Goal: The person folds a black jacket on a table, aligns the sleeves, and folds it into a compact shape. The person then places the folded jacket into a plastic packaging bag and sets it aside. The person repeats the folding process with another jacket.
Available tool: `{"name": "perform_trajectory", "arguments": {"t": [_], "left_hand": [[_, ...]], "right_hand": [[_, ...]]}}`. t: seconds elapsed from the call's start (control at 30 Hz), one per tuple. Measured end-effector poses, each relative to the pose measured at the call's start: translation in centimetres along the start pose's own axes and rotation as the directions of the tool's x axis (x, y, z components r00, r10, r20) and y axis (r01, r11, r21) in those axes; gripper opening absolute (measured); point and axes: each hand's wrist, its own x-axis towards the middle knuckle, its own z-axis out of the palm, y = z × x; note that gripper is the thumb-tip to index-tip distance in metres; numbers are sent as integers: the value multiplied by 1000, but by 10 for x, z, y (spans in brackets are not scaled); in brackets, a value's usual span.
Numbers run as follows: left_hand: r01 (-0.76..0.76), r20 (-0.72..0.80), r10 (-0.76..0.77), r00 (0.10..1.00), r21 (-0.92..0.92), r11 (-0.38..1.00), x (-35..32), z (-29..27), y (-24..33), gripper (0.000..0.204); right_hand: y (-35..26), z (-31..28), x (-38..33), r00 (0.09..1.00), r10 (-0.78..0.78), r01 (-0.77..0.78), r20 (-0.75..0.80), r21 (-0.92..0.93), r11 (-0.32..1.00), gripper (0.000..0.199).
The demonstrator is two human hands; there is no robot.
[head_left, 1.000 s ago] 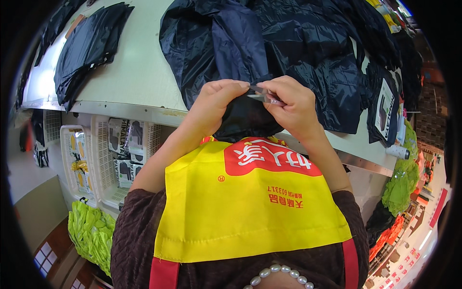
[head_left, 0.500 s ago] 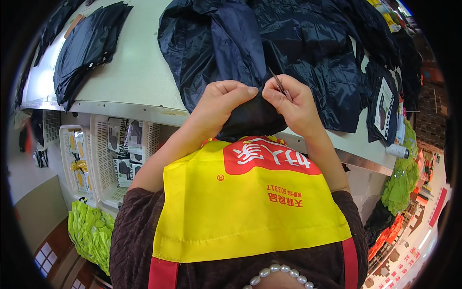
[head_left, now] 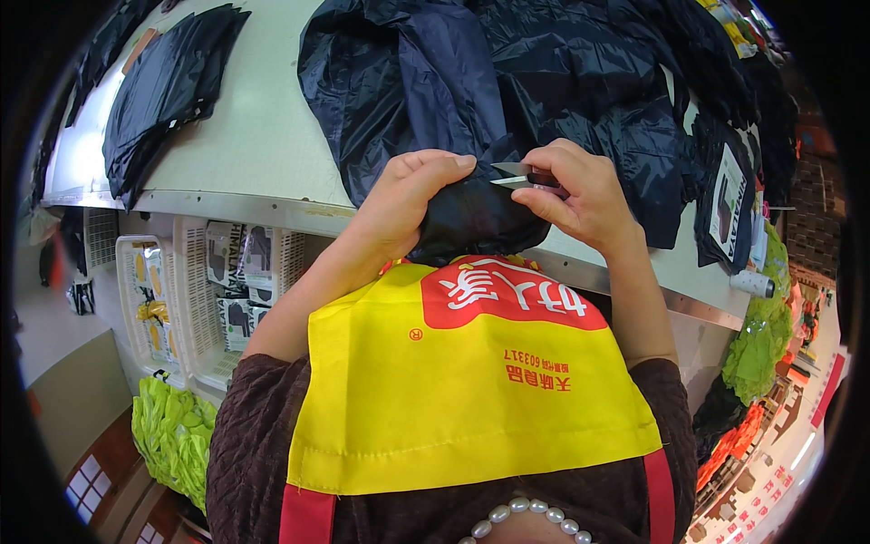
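A dark navy garment [head_left: 417, 100] of shiny, thin fabric lies crumpled over the table's front edge, part of it hanging toward my apron. My left hand [head_left: 403, 195] pinches the garment's edge between thumb and fingers. Just to its right, my right hand [head_left: 580, 195] holds small thread snips [head_left: 517, 175]. Their two short blades stand apart and point left at the fabric beside my left thumb. Whether a thread lies between the blades is too small to tell.
The pale table [head_left: 263, 118] has a metal front edge. A stack of folded dark pieces [head_left: 172, 100] lies at left. Below are white plastic baskets [head_left: 195, 308] with packets and a lime-green bundle [head_left: 172, 435]. A thread spool [head_left: 752, 284] and packaged item [head_left: 725, 204] sit at right.
My right hand has moved a little right and turned, so the snips now point left with blades spread instead of upward. My left hand keeps its hold and has barely shifted.
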Motion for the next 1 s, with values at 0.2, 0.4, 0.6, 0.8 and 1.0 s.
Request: {"name": "perform_trajectory", "arguments": {"t": [0.2,0.4,0.6,0.8,1.0], "left_hand": [[20,57,-17,998,-42,999,2,0,1,16],[56,93,-47,995,-90,994,6,-5,-1,16],[84,253,-64,965,-68,994,13,-20,-7,14],[-392,558,-1,830,585,710,-4,-38,22,43],[-777,651,535,539,629,16,7,-74,-7,21]], "right_hand": [[0,3,6,999,-42,42,-11,18,999,30],[1,3,8,997,-71,72,-29,46,996,22],[43,11,0,968,236,-139,-84,603,786,38],[33,25,11,889,244,-404,387,411,817,32],[19,43,8,994,52,-24,-99,262,965,20]]}}
